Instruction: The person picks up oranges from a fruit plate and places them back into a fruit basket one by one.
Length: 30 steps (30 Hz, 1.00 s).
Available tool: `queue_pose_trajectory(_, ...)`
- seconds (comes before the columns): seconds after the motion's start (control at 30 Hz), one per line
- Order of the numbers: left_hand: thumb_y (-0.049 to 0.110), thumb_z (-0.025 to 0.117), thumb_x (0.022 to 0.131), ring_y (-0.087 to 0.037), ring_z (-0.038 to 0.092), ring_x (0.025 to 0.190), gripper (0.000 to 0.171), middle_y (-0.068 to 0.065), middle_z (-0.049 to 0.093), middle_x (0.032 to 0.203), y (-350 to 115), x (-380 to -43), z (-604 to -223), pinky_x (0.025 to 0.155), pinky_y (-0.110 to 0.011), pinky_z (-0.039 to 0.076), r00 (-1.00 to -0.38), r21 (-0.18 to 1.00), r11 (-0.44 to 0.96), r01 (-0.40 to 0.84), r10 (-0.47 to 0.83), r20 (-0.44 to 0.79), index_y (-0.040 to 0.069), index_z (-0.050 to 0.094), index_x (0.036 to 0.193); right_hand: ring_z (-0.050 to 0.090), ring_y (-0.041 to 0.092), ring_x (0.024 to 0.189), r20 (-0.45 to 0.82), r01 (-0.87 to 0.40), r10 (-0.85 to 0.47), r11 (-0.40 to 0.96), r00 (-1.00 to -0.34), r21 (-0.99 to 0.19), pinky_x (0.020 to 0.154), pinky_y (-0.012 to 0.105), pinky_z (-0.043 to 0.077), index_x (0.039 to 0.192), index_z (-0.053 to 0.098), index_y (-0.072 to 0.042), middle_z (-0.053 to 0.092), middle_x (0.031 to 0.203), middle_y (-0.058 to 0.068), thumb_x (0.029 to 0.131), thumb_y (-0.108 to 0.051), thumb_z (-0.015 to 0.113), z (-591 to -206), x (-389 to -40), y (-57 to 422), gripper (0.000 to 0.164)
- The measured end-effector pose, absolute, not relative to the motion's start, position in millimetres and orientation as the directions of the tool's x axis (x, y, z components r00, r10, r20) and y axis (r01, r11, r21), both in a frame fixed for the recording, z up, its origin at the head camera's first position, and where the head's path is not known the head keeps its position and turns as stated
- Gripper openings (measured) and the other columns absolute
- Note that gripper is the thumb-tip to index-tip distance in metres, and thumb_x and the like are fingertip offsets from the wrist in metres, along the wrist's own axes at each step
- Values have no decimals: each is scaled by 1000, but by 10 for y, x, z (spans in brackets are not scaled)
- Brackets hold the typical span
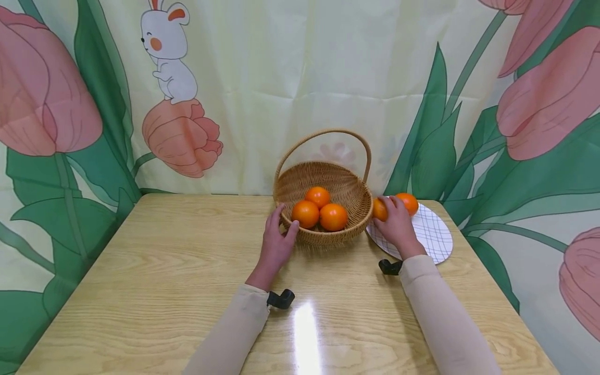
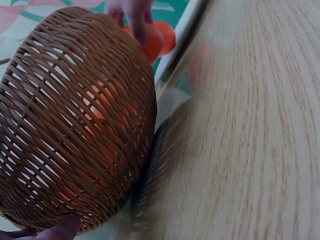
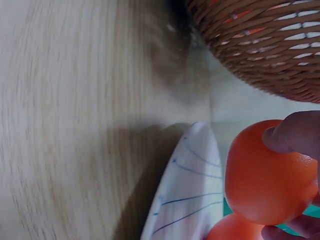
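A wicker basket [image 1: 328, 239] with a tall arched handle stands at the back of the table, holding three oranges [image 1: 334, 217]. My left hand [image 1: 275, 249] holds the basket's left rim, its thumb against the weave in the left wrist view. To the right of the basket, my right hand [image 1: 398, 227] grips another orange [image 3: 262, 175] between thumb and fingers, beside the basket wall and over the white plate [image 1: 434, 235] with blue lines. One more orange [image 1: 408, 203] is at the plate's far side, partly behind the right hand.
The wooden table [image 1: 187, 271] spreads out in front and to the left. A curtain [image 1: 253, 104] printed with tulips and a rabbit hangs right behind the basket. Black wrist mounts [image 1: 281, 299] sit at both sleeves' cuffs.
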<state>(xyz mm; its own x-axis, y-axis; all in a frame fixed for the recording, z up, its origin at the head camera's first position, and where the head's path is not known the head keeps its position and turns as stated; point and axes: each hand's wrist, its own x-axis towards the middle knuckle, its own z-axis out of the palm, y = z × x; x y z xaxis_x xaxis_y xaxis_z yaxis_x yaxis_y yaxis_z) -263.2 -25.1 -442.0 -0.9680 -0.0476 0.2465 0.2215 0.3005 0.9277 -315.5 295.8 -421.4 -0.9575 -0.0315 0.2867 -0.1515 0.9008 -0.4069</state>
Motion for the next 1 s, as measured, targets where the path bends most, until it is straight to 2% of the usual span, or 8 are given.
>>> queue_pose_trajectory(0.27,32,57,97,-33,34,141,59,-10,28,155,-263,-2611,-4394,101,-48,48,-974,937,289,197,-48,219,25,31,150,40,51,125,361,-195,-36,889,-932,-415,95,69,42,140,45,-5,34,143,30,86,-15,69,-4048,-3024,2893,60)
queue_pose_trajectory(0.63,38,56,97,-33,32,142,60,-9,25,157,-264,-2616,-4372,103,-49,47,-976,938,287,195,-35,214,27,30,150,40,51,125,429,-213,-16,883,-903,-417,97,68,42,139,46,-7,33,144,28,86,-13,70,-3857,-2897,2855,59)
queue_pose_trajectory(0.87,37,56,97,-33,33,142,62,-10,26,156,-264,-2617,-4382,102,-49,47,-977,938,289,192,-34,211,21,30,151,43,52,123,477,-232,-4,878,-879,-420,95,66,45,139,47,-9,33,145,27,85,-11,71,-3711,-2806,2814,59)
queue_pose_trajectory(1.0,37,56,97,-34,33,142,62,-10,27,156,-264,-2607,-4377,102,-49,47,-976,937,290,196,-35,215,21,30,151,41,52,125,528,-267,-24,882,-849,-389,96,67,44,137,48,-8,33,145,27,84,-10,72,-3648,-2779,2793,58)
